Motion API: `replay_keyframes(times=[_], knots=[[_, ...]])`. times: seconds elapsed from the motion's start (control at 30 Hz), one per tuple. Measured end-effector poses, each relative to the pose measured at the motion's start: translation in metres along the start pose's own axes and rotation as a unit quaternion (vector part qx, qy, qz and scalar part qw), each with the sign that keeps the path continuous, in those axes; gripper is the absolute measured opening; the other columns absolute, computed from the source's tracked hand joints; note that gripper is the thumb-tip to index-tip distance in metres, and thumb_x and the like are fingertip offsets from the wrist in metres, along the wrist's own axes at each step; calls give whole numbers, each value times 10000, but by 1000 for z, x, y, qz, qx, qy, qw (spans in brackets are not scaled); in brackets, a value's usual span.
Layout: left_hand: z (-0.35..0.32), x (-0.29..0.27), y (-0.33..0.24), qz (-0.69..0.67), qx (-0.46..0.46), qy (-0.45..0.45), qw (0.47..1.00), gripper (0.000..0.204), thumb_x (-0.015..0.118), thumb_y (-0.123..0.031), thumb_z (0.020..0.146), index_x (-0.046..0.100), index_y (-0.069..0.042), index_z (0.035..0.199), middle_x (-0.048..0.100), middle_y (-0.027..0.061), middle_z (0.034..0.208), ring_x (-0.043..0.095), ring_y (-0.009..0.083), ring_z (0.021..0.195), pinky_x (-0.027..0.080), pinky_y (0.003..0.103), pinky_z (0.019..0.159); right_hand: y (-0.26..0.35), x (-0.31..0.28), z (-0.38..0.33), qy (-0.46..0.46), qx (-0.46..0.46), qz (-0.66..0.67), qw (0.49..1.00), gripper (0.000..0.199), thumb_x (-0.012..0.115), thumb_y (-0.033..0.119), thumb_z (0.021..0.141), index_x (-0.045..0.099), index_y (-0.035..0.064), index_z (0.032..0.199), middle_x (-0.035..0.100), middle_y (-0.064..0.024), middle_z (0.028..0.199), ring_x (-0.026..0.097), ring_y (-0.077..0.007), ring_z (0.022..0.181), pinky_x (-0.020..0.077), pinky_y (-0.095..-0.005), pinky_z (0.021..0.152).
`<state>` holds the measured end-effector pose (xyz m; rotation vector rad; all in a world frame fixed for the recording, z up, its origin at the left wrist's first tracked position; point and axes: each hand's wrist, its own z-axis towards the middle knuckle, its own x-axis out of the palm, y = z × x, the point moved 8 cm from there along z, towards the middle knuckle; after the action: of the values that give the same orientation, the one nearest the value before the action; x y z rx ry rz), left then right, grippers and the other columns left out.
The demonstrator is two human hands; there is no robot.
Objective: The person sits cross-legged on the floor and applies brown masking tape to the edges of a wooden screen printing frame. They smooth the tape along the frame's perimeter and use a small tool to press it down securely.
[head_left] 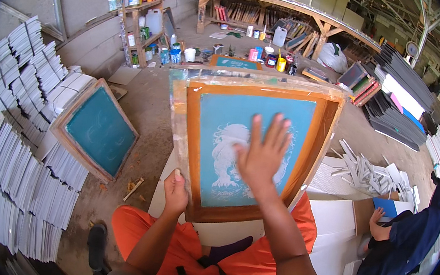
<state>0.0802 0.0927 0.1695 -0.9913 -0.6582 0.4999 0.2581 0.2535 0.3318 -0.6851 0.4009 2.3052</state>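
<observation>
A silk-screen printing frame (207, 136) stands tilted up in front of me, over my crossed legs. Its wooden border is edged with brown tape, and its blue-green mesh carries a pale figure design. My left hand (175, 191) is closed around the frame's lower left edge, thumb upward. Over the middle of the mesh lies my right hand (265, 156), its fingers spread and slightly blurred. The palm covers part of the design, and I cannot tell how firmly it touches. Nothing shows in that hand.
Another screen frame (102, 129) leans against stacked white sheets (36, 181) at the left. Paint containers (281, 64) stand on the floor ahead, before a long wooden table (279, 2). At the right are white offcuts (368, 170) and another person's hand (379, 226).
</observation>
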Motion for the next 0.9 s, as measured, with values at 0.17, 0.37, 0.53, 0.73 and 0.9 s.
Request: replay_keyframes(times=[0.17, 0.37, 0.53, 0.73, 0.9], knots=[[13, 14, -14, -56, -44, -5, 997, 550, 426, -425, 1135, 629, 76, 1235, 705, 93, 1141, 634, 133, 1007, 502, 305, 893, 76, 16, -71, 171, -273, 185, 929, 794, 671, 520, 923, 421, 193, 1602, 316, -123, 1695, 329, -356, 1540, 305, -585, 1203], [2, -4, -9, -36, -65, -46, 996, 520, 435, -393, 1137, 640, 79, 1212, 710, 81, 1122, 633, 128, 983, 501, 294, 879, 76, -4, 21, 97, -223, 107, 964, 757, 639, 532, 940, 437, 218, 1598, 328, -112, 1693, 284, -323, 1569, 239, -571, 1239], [-5, -17, 0, -36, -34, -20, 999, 507, 454, -386, 1132, 639, 78, 1217, 709, 77, 1108, 634, 124, 962, 503, 292, 866, 102, 4, 14, 101, -270, 102, 952, 747, 640, 485, 955, 416, 196, 1606, 347, -79, 1685, 282, -289, 1569, 279, -563, 1228], [-10, -15, 1, -65, -62, -41, 995, 513, 444, -402, 1133, 625, 74, 1200, 703, 73, 1092, 639, 131, 941, 511, 297, 862, 83, 10, -72, 202, -393, 205, 874, 710, 651, 515, 945, 512, 152, 1538, 444, -119, 1624, 323, -316, 1551, 274, -549, 1232], [-16, -54, 31, 7, -51, -45, 998, 530, 458, -414, 1123, 626, 83, 1203, 704, 85, 1101, 639, 136, 963, 509, 297, 872, -6, -54, -19, -59, -121, 123, 983, 657, 701, 468, 934, 589, 86, 1457, 473, -217, 1578, 406, -435, 1477, 327, -578, 1181]])
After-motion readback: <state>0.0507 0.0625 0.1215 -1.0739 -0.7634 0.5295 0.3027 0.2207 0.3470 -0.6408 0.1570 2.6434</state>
